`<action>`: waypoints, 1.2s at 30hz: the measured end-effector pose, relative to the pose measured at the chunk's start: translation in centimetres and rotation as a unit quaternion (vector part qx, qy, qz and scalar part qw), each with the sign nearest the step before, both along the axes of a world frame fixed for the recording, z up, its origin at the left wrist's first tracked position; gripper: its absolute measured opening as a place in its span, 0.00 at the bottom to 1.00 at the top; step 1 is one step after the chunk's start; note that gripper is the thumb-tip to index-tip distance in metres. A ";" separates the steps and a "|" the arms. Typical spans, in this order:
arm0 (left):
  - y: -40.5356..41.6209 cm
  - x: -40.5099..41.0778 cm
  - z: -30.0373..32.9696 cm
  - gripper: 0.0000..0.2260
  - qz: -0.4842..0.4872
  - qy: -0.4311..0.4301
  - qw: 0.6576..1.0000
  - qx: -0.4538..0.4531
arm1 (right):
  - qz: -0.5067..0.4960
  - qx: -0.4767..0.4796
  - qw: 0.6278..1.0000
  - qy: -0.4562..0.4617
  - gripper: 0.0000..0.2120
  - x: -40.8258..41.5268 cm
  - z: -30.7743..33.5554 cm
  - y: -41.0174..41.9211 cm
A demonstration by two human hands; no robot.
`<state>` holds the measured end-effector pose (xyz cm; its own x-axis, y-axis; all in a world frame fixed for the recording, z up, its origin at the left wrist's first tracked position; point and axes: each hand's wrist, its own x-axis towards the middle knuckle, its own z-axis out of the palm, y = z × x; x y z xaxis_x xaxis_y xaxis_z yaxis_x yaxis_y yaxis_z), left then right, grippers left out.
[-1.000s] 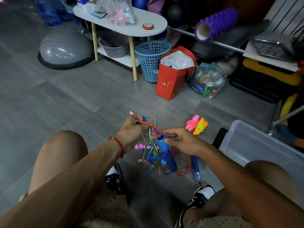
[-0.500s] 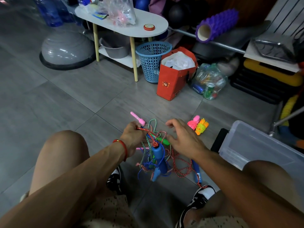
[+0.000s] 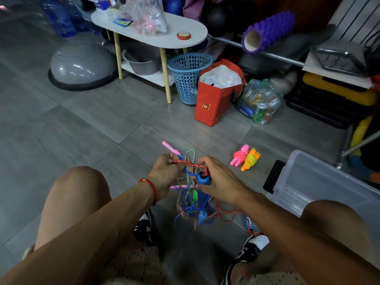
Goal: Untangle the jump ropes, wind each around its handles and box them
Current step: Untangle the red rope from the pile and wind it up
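Untangling in hand: at lower centre, left hand [image 3: 164, 173] pinches the red cord [image 3: 186, 163]; right hand [image 3: 218, 179] grips a blue handle [image 3: 202, 178] (tangle [image 3: 193, 208] dangling). Next: free one rope.

The tangle of ropes [image 3: 192, 194] hangs between the knees, above the floor tiles [image 3: 86, 128], the left hand [image 3: 165, 173] on its left side and the right hand [image 3: 220, 179] on its right, a strand of rope [image 3: 188, 163] running from one to the other. To the right of the hands, two wound ropes [image 3: 245, 158] lie side by side on the floor; further right — beside the right knee — stands the storage box [image 3: 320, 188]. Behind, from left to right: a half-dome trainer [image 3: 81, 64], a small table [image 3: 174, 37] with a basin [image 3: 141, 64] on its lower shelf, a basket [image 3: 188, 77], a paper bag [image 3: 218, 95], a plastic sack [image 3: 260, 101]. A foam roller [image 3: 267, 31] rests on a rail behind the sack.
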<state>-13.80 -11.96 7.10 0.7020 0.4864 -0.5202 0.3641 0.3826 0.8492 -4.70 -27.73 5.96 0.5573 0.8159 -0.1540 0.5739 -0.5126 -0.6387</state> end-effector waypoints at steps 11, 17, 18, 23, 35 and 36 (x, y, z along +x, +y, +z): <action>0.8 0.1 -0.8 0.04 0.016 -0.049 0.992 0.119 | -0.201 0.254 0.830 0.454 0.18 1.9 3.1 0.0; 1.1 0.0 -0.8 0.13 -0.003 -0.049 0.998 0.040 | -0.123 0.119 0.928 0.330 0.07 2.5 3.0 -1.1; 1.2 0.0 -0.7 0.14 -0.003 -0.050 0.999 0.000 | -0.090 0.088 0.943 0.307 0.07 2.3 3.0 -1.3; 1.2 -0.4 0.0 0.11 -0.016 -0.082 0.991 -0.106 | -0.078 0.058 0.984 0.149 0.02 0.7 2.1 -0.6; 0.4 -0.3 -0.1 0.08 -0.145 -0.111 0.965 0.188 | -0.014 0.115 0.993 -0.020 0.18 -0.1 1.3 0.3; 0.4 -0.3 0.0 0.07 -0.149 -0.106 0.965 0.189 | -0.018 0.112 0.993 -0.028 0.16 -0.1 1.2 0.4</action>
<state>-14.12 -11.57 7.08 0.9112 0.3737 -0.1733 0.2118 -0.0642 0.9752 -4.84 -27.37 7.14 0.5900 0.8052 0.0605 0.5948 -0.3827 -0.7069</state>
